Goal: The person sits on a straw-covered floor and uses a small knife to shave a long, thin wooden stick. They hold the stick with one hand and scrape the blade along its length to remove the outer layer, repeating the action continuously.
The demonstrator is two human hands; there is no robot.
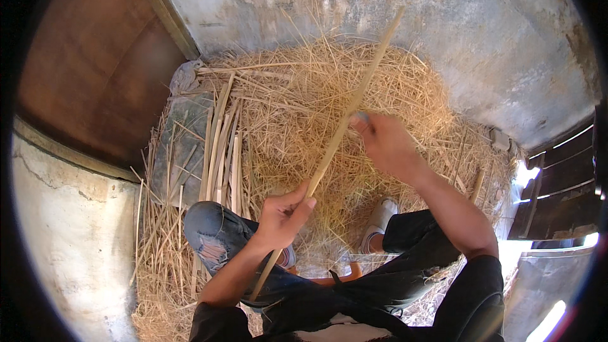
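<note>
Strip [330, 152], left grip [283, 218] closed around it

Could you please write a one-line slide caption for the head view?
Left hand grips a long pale strip, right hand at its upper half, above loose straw.

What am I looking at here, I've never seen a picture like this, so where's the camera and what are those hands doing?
There's no machine: these are a person's own bare hands. The single picture comes from a wide camera worn on the head, looking down, so edges bend and the corners go black. The left hand grips a long, pale strip, perhaps wood or bamboo. The right hand is at the strip farther up; something small and bluish by its thumb is too small to identify. Loose straw-like shavings cover the floor around the feet. More pale strips lie at the left, beside and partly over a grey slab.
</note>
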